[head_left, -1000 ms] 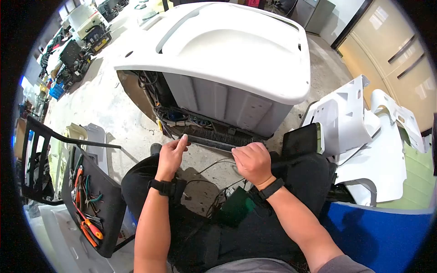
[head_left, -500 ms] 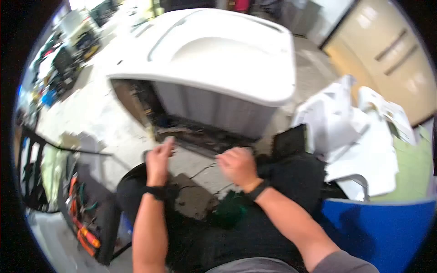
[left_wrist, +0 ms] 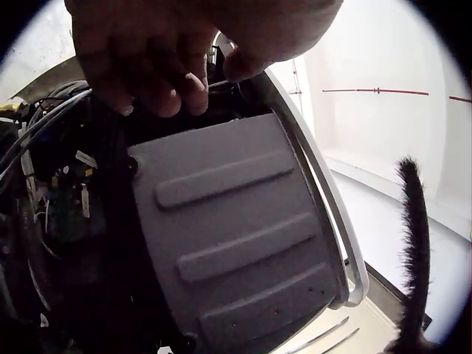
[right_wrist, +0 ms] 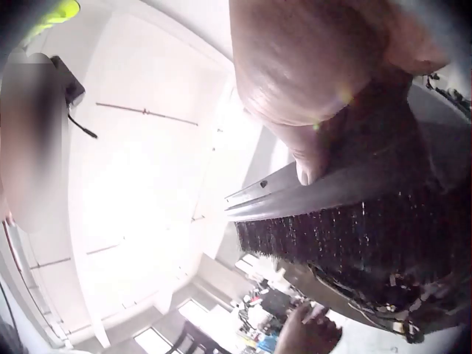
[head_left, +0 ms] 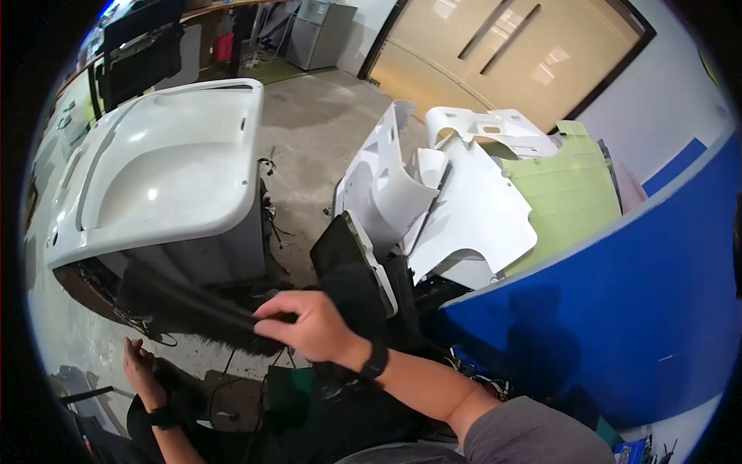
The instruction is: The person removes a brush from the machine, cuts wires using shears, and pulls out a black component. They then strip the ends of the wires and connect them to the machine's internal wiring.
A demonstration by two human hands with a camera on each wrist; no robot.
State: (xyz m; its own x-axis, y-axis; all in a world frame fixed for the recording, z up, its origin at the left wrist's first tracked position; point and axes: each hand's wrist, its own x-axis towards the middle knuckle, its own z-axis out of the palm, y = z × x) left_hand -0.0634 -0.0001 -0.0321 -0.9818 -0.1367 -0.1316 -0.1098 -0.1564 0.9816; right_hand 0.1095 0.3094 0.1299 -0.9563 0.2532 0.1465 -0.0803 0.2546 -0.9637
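Concrete floor; right hand (head_left: 313,329) seemingly grips brush strip (head_left: 197,305).

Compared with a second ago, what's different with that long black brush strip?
The right hand has pulled the brush strip away from the machine's underside and holds it up alone. The left hand has let go and dropped low. The white machine stays tipped on the floor.
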